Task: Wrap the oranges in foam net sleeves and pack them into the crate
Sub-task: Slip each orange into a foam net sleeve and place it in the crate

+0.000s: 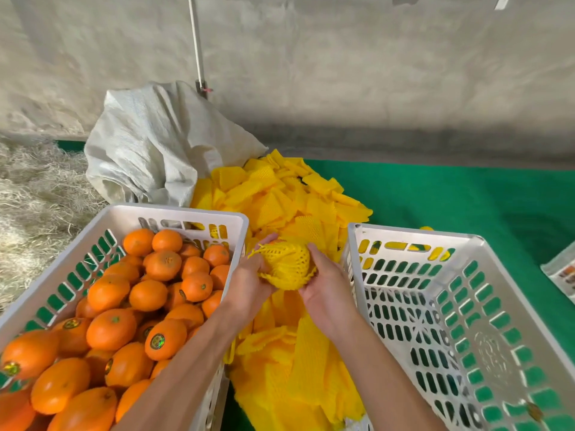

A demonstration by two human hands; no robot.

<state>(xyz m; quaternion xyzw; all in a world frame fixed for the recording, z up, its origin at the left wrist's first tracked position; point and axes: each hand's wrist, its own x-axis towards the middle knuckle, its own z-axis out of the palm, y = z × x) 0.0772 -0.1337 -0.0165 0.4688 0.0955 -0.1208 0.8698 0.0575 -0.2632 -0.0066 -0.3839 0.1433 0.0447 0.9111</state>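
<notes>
Both hands hold one orange in a yellow net sleeve (287, 265), up over the sleeve pile (280, 194). The left hand (249, 283) cups its left side, the right hand (325, 286) its right, fingers curled round it. The empty crate (466, 321) sits just right; the crate of oranges (124, 306) sits left.

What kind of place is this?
Probably a fruit packing shed: a crate of loose oranges, a heap of yellow foam net sleeves, an empty crate, and straw on the ground.

Right crate (485, 244) open, unobstructed; left crate (174, 213) brimful of oranges (149, 293).
</notes>
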